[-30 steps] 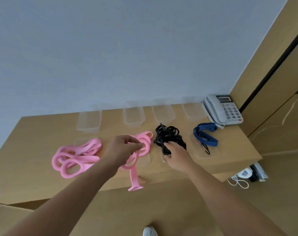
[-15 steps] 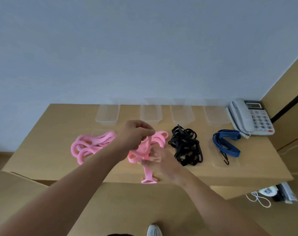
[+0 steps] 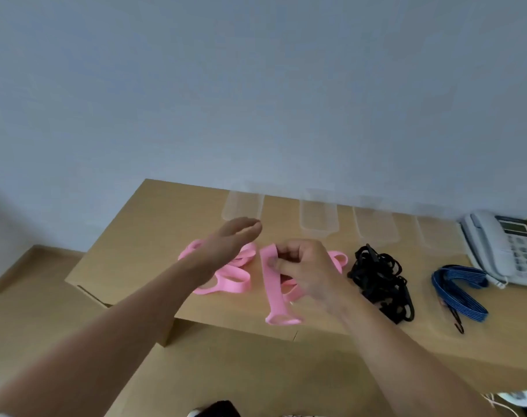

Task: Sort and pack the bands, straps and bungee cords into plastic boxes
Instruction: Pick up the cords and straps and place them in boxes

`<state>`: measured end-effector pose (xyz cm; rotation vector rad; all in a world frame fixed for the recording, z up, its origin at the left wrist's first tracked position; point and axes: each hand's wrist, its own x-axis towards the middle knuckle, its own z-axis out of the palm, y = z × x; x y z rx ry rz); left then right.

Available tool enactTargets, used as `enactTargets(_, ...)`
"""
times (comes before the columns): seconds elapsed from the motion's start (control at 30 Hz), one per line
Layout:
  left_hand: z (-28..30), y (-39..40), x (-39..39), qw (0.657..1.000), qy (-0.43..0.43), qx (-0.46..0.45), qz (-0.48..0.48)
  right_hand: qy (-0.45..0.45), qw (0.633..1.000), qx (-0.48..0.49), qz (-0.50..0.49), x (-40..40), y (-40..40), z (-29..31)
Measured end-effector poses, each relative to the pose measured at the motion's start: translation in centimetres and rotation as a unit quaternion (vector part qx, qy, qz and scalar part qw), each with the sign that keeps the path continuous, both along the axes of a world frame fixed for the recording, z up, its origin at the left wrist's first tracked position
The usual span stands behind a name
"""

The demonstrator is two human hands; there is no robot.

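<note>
My right hand [image 3: 308,270] is shut on a pink band [image 3: 273,290] that hangs down over the desk's front edge. My left hand [image 3: 232,239] is open, fingers stretched toward the leftmost clear plastic box [image 3: 243,205], above a pile of pink bands [image 3: 229,281]. A tangle of black straps [image 3: 379,281] lies right of my right hand. A blue bungee cord [image 3: 457,291] with a black hook lies further right. Three more clear boxes [image 3: 317,218] [image 3: 375,225] [image 3: 436,233] stand in a row at the back of the desk.
A wooden desk [image 3: 153,224] stands against a pale wall. A grey telephone [image 3: 503,251] sits at the desk's far right corner. Cables lie on the floor at the lower right.
My left hand let go of the pink band and opened, reaching toward the leftmost box. My right hand took over the pink band. The view swung left.
</note>
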<state>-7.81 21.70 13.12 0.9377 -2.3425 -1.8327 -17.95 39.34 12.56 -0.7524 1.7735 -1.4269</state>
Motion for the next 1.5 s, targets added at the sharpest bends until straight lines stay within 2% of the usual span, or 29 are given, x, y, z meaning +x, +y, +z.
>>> enactTargets(0.07, -0.1, 0.6, 0.3, 0.991, 0.036, 0.116, -0.052, 0.001, 0.999, -0.031, -0.007, 0.4, -1.7, 1.6)
enactTargets(0.13, -0.1, 1.0, 0.2, 0.982, 0.038, 0.187, -0.014, 0.017, 0.998, -0.046, -0.025, 0.6, -3.0, 2.8)
enactTargets(0.23, -2.3, -0.4, 2.1, 0.981, 0.1, 0.162, -0.039, -0.008, 0.996, -0.059, -0.062, 0.3, -4.0, 3.8)
enactTargets(0.27, -2.4, -0.7, 1.7, 0.987, 0.094, 0.117, -0.059, -0.019, 0.995, -0.062, -0.08, 0.0, -4.2, 4.1)
enactTargets(0.3, -2.1, -1.0, 1.4, 0.981, 0.089, 0.13, -0.111, -0.022, 0.993, -0.061, -0.097, -0.3, -4.3, 4.2)
enactTargets(0.33, -1.7, -1.2, 1.3, 0.959, 0.107, 0.194, -0.175, -0.026, 0.992, -0.057, -0.111, -0.5, -4.3, 4.3)
enactTargets(0.4, -1.8, -2.0, 1.1, 0.919, 0.151, 0.278, -0.235, -0.033, 0.99, -0.047, -0.132, -0.6, -4.5, 4.3)
enactTargets(0.53, -2.3, -2.6, -0.3, 0.941, 0.133, 0.232, -0.208, 0.025, 0.984, 0.011, -0.174, -0.3, -5.0, 3.7)
enactTargets(0.6, -2.6, -2.9, -1.0, 0.955, 0.122, 0.179, -0.204, 0.042, 0.977, 0.032, -0.205, -0.4, -4.9, 3.7)
enactTargets(0.73, -3.1, -2.9, -2.4, 0.966, 0.091, 0.114, -0.213, -0.057, 0.956, -0.008, -0.287, -0.9, -4.1, 3.4)
enactTargets(0.87, -4.7, -2.8, -3.0, 0.967, 0.025, 0.078, -0.241, -0.134, 0.914, -0.029, -0.383, -2.4, -2.6, 1.6)
enactTargets(0.93, -5.8, -2.8, -3.1, 0.963, 0.007, 0.09, -0.254, -0.178, 0.887, -0.034, -0.425, -3.3, -1.6, -0.2)
enactTargets(0.97, -6.3, -2.6, -3.1, 0.96, 0.005, 0.128, -0.25, -0.193, 0.875, -0.032, -0.444, -3.8, -1.0, -1.3)
enactTargets(1.03, -7.2, -1.8, -3.2, 0.953, 0.004, 0.211, -0.219, -0.197, 0.856, -0.021, -0.476, -4.5, -0.2, -3.7)
enactTargets(1.1, -8.0, -0.8, -3.6, 0.958, -0.004, 0.219, -0.184, -0.181, 0.85, 0.005, -0.496, -5.2, 0.3, -5.7)
enactTargets(1.2, -9.1, 0.9, -4.7, 0.973, -0.024, 0.185, -0.138, -0.165, 0.843, 0.041, -0.51, -6.6, 0.5, -7.2)
enactTargets(1.27, -9.8, 2.2, -5.5, 0.983, -0.042, 0.145, -0.109, -0.166, 0.855, 0.057, -0.489, -7.7, 0.8, -7.6)
enactTargets(1.3, -10.2, 2.7, -5.8, 0.987, -0.054, 0.1, -0.111, -0.152, 0.868, 0.084, -0.465, -8.2, 1.0, -7.8)
enactTargets(1.33, -10.5, 3.2, -6.0, 0.989, -0.068, 0.018, -0.128, -0.123, 0.881, 0.124, -0.439, -8.4, 1.4, -8.0)
enactTargets(1.4, -11.1, 3.6, -6.2, 0.967, -0.1, -0.175, -0.159, -0.038, 0.892, 0.181, -0.413, -8.3, 2.5, -8.3)
enactTargets(1.43, -11.3, 3.8, -6.1, 0.956, -0.101, -0.231, -0.15, 0.002, 0.894, 0.187, -0.406, -8.0, 3.1, -8.3)
enactTargets(1.5, -11.5, 3.9, -5.7, 0.954, -0.076, -0.261, -0.124, 0.054, 0.907, 0.181, -0.376, -7.0, 3.9, -8.3)
